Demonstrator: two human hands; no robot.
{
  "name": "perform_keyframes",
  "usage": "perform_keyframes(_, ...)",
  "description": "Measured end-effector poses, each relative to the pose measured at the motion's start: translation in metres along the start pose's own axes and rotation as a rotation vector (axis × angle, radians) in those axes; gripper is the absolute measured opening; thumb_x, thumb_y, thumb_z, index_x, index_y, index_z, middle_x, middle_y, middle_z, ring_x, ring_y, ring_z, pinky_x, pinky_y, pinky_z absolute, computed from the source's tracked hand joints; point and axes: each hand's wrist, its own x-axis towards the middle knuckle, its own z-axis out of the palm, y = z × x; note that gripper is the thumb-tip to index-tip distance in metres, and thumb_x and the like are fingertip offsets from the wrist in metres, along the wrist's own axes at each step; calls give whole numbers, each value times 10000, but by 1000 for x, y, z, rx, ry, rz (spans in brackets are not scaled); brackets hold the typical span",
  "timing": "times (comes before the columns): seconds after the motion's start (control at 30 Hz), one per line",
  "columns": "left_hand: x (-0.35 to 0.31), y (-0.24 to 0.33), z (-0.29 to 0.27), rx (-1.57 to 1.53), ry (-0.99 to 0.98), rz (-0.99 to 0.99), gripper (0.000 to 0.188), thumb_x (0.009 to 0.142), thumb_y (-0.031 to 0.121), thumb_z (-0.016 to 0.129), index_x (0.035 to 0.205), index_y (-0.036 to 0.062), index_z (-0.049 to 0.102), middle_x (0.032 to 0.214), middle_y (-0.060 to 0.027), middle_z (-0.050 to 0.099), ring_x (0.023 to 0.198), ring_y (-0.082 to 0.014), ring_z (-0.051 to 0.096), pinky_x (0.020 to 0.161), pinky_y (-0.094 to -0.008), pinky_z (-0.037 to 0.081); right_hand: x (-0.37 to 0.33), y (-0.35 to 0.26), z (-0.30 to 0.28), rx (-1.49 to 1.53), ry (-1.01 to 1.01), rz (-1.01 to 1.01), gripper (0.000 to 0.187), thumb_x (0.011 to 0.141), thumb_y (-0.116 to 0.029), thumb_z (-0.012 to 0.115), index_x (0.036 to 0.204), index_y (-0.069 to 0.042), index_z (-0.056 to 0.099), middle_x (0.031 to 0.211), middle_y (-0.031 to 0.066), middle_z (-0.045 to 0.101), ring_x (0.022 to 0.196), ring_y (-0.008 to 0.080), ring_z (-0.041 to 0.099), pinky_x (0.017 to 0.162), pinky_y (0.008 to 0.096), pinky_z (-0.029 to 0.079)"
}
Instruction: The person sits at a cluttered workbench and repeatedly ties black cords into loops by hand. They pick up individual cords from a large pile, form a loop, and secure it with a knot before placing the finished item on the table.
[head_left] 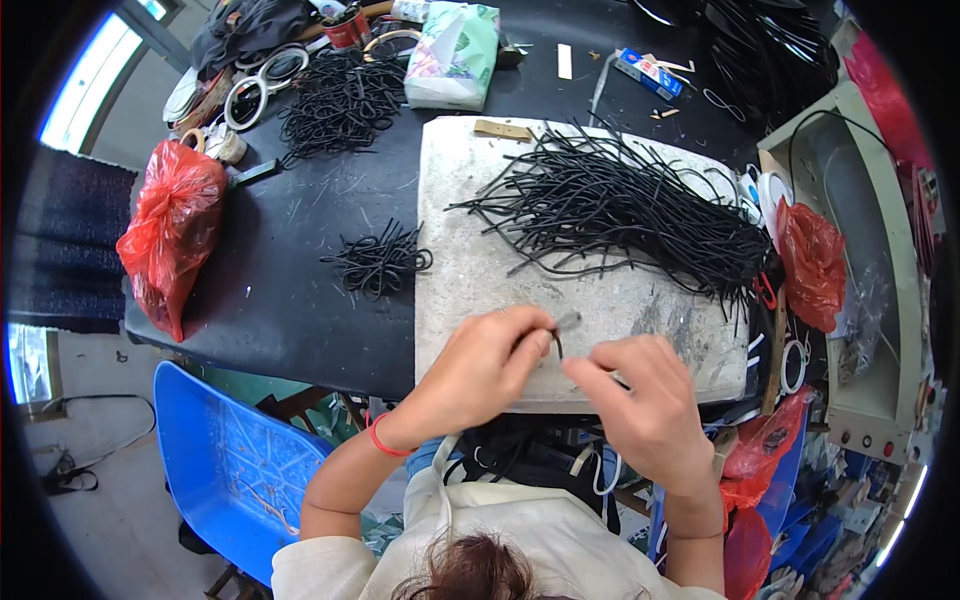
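Over the near part of a stained white board [455, 250], my left hand [478, 362] pinches a short black cord [558, 343] between thumb and fingers. A small blurred, greyish piece shows by those fingertips; its kind is unclear. My right hand [645, 405] is closed just to the right, its fingertips close to the cord's lower end. Something small and dark peeks out between its fingers, too hidden to name. Beyond both hands a large heap of straight black cords [620, 205] spreads over the board. Left of the board lies a small pile of looped black cords [375, 262].
On the black table are a bigger pile of looped cords [340, 100], a tissue pack [453, 58], a small blue box [648, 75] and a tied red plastic bag [172, 230]. A blue plastic bin [225, 440] stands lower left. A metal cabinet [870, 370] borders the right side.
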Motion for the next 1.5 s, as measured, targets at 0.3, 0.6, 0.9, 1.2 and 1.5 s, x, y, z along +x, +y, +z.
perform_keyframes(0.3,-5,8,-5,-746,-54,-147,247,863,53,548,1095,-32,557,867,-73,624,757,-82,569,696,-222,481,-2,24,27,616,25,411,126,759,19,606,882,-7,616,768,89,567,655,200,558,557,275,434)
perform_keyframes(0.6,-6,-2,8,-663,178,-139,203,840,30,574,1032,-36,574,845,-75,628,732,-86,582,666,-212,486,-13,-2,38,965,99,663,207,810,27,549,1000,-15,620,897,92,644,786,138,622,643,232,491)
perform_keyframes(0.9,-4,2,12,-772,224,-208,188,803,17,608,976,-37,559,828,-78,628,736,-90,599,654,-209,489,-10,4,45,535,187,366,193,725,-21,681,908,-35,620,803,73,604,672,149,590,561,258,479)
perform_keyframes(1.2,-8,-6,17,-1017,213,-256,182,796,11,618,962,-33,558,842,-63,621,754,-83,589,685,-208,485,-15,10,60,468,279,380,146,745,-51,656,774,-23,515,722,58,554,577,150,513,511,259,424)
perform_keyframes(1.5,-8,-3,37,-719,404,-58,203,785,8,628,965,-22,538,885,-64,600,824,-95,575,751,-222,462,-14,10,63,821,320,652,149,758,-74,657,770,-13,521,723,34,553,612,80,500,549,219,420)
